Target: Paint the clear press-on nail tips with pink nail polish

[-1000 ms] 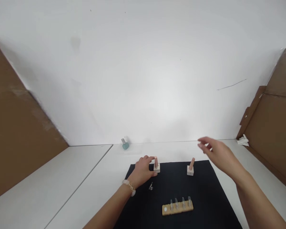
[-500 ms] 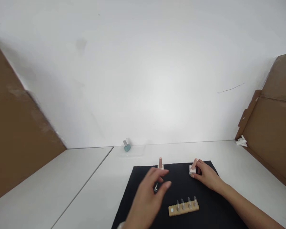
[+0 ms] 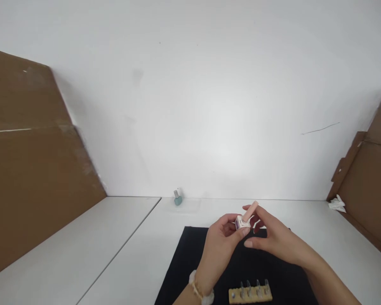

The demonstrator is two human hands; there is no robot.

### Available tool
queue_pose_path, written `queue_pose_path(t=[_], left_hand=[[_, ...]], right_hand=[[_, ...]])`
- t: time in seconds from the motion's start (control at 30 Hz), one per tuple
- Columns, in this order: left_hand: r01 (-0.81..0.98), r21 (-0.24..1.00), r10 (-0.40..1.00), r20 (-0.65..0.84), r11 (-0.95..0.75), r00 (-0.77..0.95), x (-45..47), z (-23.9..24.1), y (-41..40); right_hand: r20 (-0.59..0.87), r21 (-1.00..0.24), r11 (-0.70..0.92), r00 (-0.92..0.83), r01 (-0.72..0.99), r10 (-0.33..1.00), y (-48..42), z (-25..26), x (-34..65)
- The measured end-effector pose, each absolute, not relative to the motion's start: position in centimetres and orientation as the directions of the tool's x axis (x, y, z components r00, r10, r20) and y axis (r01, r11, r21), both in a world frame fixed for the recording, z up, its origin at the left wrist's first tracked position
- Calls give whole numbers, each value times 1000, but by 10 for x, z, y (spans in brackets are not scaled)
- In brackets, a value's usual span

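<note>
A nail polish bottle (image 3: 242, 222) with a white square body and a long pink cap (image 3: 250, 211) is held above the black mat (image 3: 186, 258). The fingers and thumb of my left hand (image 3: 220, 245) are closed around its body. Tilted, the cap leans up and to the right. My right hand (image 3: 279, 239) hovers just beside the cap with thumb and fingers apart; whether a fingertip touches it I cannot tell. Nearer me on the mat lies a tan strip (image 3: 250, 295) carrying several clear upright nail tips. The second pink-capped bottle is out of sight.
A teal nail polish bottle (image 3: 178, 198) stands on a clear tray (image 3: 192, 205) by the back wall. Cardboard walls (image 3: 41, 169) flank the white table (image 3: 139, 262) left and right. Crumpled white tissue (image 3: 337, 204) lies in the back right corner.
The right-hand nail polish bottle has been lifted off the mat and passed from my right hand to my left. My right hand has opened beside the cap. The view has shifted slightly.
</note>
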State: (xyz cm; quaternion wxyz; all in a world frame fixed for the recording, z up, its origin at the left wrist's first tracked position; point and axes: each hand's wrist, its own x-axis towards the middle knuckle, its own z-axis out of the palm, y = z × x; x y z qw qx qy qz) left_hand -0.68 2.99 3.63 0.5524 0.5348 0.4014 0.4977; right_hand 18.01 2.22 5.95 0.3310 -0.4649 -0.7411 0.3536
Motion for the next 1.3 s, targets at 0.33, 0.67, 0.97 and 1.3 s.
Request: queue_pose_path(t=[0.33,0.67,0.97,1.3], left_hand=[[200,968,988,150,-151,21,-17,27,16],[335,816,876,479,-470,63,-29,16,8],[311,844,896,437,-437,71,-26,16,6],[-114,981,965,-127,156,230,-22,30,11]], right_hand=[[376,-762,414,-179,498,909,14,60,160],[334,-803,384,-189,457,924,15,54,157],[187,-859,232,-143,455,972,17,54,156],[218,-783,358,-315,509,924,13,62,171]])
